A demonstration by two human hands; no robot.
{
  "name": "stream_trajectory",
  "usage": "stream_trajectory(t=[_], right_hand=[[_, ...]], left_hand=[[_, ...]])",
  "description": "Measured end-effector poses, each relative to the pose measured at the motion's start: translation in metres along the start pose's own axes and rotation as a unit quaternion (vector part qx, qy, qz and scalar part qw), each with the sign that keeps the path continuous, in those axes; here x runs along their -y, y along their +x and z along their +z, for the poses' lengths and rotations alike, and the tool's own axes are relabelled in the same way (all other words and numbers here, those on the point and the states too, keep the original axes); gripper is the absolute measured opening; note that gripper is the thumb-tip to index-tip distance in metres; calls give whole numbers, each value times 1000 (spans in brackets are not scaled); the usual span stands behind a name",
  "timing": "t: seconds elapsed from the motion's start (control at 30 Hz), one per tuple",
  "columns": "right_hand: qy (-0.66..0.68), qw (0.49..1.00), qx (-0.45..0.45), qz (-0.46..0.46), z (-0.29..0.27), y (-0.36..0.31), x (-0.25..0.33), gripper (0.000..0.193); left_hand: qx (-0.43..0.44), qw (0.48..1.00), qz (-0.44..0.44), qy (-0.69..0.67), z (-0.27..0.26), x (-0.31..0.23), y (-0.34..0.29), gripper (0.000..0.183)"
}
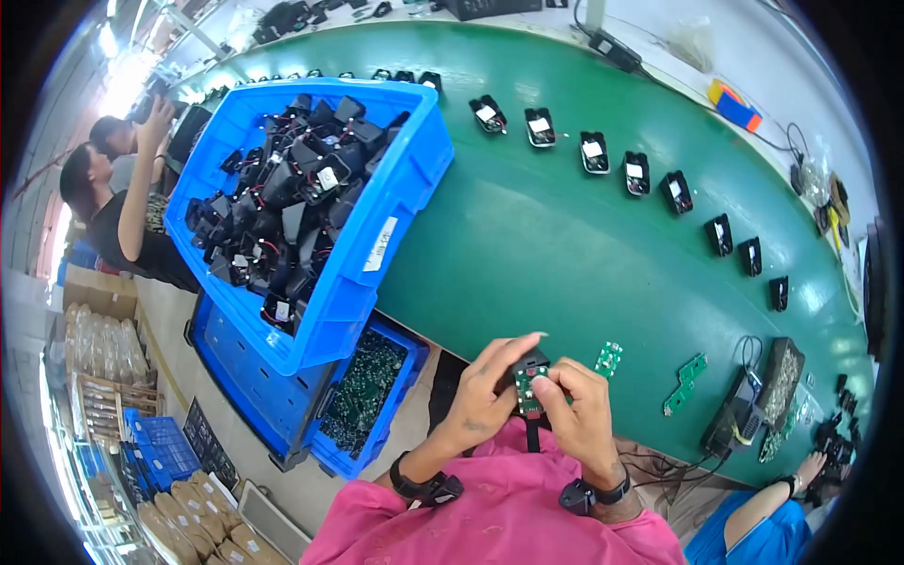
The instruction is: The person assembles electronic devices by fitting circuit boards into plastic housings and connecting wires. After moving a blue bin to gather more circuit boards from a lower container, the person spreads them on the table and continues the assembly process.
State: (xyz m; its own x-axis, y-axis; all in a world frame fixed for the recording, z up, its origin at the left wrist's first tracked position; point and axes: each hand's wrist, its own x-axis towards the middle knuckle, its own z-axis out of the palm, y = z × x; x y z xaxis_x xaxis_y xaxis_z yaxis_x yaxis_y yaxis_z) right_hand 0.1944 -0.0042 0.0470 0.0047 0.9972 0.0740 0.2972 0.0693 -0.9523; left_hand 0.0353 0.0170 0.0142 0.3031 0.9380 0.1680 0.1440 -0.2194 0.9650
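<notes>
While both hands (476,400) (581,414) grasp circuit board (523,388) and black casing (535,360) — by table edge (424,332) | broad tabletop (527,254) stretches ahead

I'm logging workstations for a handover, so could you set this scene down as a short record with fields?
Left hand: left hand grips a black housing
Right hand: right hand has its thumb on a green circuit board at the housing
Seating of board: cannot tell
Work surface: green table
Loose boards: one just right of the hands, another farther right
Far side: row of open black housings
Upper crate: blue crate, heaped with black parts
Lower crate: blue bin holding many green boards
</notes>
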Motion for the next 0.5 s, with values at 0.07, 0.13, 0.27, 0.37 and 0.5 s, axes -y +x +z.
stream_trajectory(t=[0.07, 0.13, 0.27, 0.37, 0.5], right_hand=[[-2, 999, 1, 34, -3, -1, -5, 22], [-15, 999, 3, 48, -4, 0, -7, 23], [-2, 996, 1, 93, -2, -4, -4, 22], [65, 993, 11, 99, -4, -6, -6, 20], [28, 995, 28, 89, -6, -3, -7, 19]], left_hand=[[13, 998, -56, -29, -1, 3, 0, 54], [-7, 996, -80, -48, 4, 3, -2, 56], [-19, 998, 35, 38, 5, 12, -2, 60], [-13, 1000, -14, 22, 5, 2, -2, 61], [-24, 999, -14, 24, 9, -5, -5, 61]])
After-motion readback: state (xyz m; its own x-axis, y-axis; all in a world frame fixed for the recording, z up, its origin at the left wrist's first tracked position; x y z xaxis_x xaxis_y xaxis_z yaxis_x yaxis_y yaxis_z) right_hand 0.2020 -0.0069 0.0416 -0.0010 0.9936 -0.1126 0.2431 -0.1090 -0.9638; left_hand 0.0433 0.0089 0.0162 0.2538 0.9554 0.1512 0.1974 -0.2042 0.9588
